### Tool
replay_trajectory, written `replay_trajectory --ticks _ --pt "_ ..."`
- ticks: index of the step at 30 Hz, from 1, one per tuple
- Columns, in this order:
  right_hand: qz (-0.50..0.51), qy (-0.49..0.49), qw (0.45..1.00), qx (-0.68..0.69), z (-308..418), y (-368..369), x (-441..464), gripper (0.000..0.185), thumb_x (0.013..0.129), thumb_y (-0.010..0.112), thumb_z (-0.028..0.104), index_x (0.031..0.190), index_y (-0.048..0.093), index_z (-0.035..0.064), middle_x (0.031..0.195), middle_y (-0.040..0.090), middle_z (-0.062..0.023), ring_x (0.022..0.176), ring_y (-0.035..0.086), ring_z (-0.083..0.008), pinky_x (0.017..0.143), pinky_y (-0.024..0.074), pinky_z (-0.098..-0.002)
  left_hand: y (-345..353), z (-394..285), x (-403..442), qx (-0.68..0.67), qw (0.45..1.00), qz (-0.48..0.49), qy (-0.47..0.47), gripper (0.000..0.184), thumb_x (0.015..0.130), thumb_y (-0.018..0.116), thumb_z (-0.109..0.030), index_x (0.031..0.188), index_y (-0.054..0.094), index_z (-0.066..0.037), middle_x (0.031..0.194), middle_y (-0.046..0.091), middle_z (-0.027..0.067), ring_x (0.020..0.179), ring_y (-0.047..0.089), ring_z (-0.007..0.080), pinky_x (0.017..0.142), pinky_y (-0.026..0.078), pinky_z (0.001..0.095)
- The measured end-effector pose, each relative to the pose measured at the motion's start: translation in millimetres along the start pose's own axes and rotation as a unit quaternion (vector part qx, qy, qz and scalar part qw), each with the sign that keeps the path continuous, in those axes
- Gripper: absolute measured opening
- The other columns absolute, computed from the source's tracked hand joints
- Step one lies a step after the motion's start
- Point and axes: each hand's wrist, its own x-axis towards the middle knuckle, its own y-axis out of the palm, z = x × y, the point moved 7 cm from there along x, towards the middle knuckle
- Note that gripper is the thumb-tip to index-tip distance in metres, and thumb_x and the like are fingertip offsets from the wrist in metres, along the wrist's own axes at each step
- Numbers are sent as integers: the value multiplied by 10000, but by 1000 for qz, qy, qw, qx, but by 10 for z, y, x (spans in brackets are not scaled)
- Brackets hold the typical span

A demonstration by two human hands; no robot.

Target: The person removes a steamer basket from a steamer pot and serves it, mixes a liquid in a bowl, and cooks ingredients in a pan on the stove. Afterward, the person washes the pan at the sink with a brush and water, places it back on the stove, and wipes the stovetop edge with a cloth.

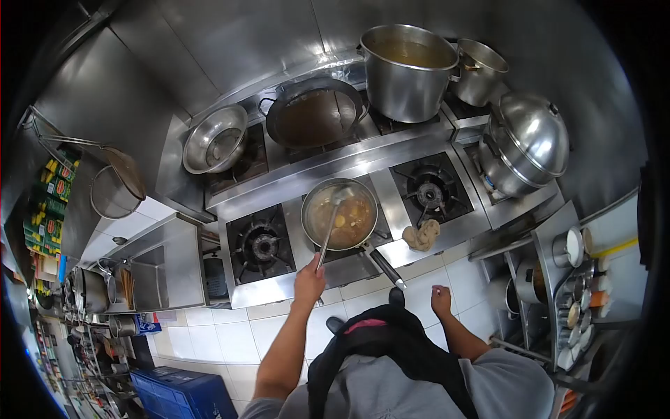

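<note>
My left hand is closed round the handle of a metal ladle, whose head rests in a pan on the front middle burner. Brown liquid with yellowish pieces fills the pan. Its dark handle points down to the right, untouched by either hand. My right hand hangs in the air to the right of that handle, its fingers curled; whether anything small is inside cannot be seen. A crumpled beige cloth lies on the stove's front edge, above my right hand.
Behind stand a metal bowl, a dark wok, a tall pot, a smaller pot and a domed steamer. Bare burners flank the pan. Shelves with containers are right; a blue crate is lower left.
</note>
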Motion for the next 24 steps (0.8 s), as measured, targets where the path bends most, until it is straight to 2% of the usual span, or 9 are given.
replay_trajectory --ticks 6,10,12,13,15,18,21,23,24 --pt "109 185 976 46 -260 -38 -317 325 941 593 308 1026 732 27 992 715 -231 951 687 -379 844 540 -449 -905 137 -247 252 965 64 40 427 899 675 -230 1298 649 -378 954 620 102 814 702 312 686 559 468" --pt "122 315 938 75 -1072 176 -489 322 912 602 308 1025 738 39 976 729 -209 936 701 -333 852 538 -424 -925 368 -215 166 985 9 32 473 914 665 -190 1372 600 -293 1004 659 152 895 682 350 728 550 474" --pt "166 399 894 117 -775 51 -616 329 908 600 312 1041 697 27 876 688 -157 825 675 -297 726 560 -408 -499 579 -241 10 999 -11 28 514 933 635 -154 1436 532 -159 1143 674 243 961 653 430 833 523 497" --pt "177 422 881 121 -859 116 -672 319 910 597 302 1042 678 22 838 662 -140 783 660 -278 666 565 -399 -359 461 -360 -8 993 61 -104 518 944 615 -148 1443 502 -68 1165 663 265 989 646 440 881 508 493" --pt "201 447 860 142 -919 272 -745 301 907 610 298 1064 668 48 853 637 -107 803 636 -258 686 556 -428 -66 469 -620 -138 980 49 -136 502 965 573 -131 1447 483 -23 1135 663 292 894 678 433 813 532 464" --pt "261 406 860 164 -899 716 -758 284 903 629 291 1098 653 86 874 599 -58 833 600 -230 715 544 -472 -130 99 -871 -273 914 117 -275 487 976 556 -124 1442 480 -2 1126 666 305 855 694 439 783 547 441" --pt "308 299 900 76 -860 1487 -746 277 859 640 273 1047 714 84 946 705 -135 854 691 -287 775 559 -422 -181 81 -592 -187 953 97 -219 479 977 554 -118 1434 484 7 1106 674 310 911 694 451 812 548 447" --pt "304 161 937 -63 -274 1769 -699 281 851 625 307 929 759 72 939 741 -178 938 708 -361 844 548 -449 -184 117 -227 -48 998 -45 -3 476 975 553 -115 1431 488 7 1067 682 310 929 689 456 808 546 462" --pt "367 26 924 -102 -268 2244 -760 292 870 610 314 928 749 63 973 733 -187 964 704 -352 863 551 -445 -71 255 -104 -75 995 10 -68 477 970 561 -117 1432 500 -20 1063 677 312 951 676 462 821 542 466"
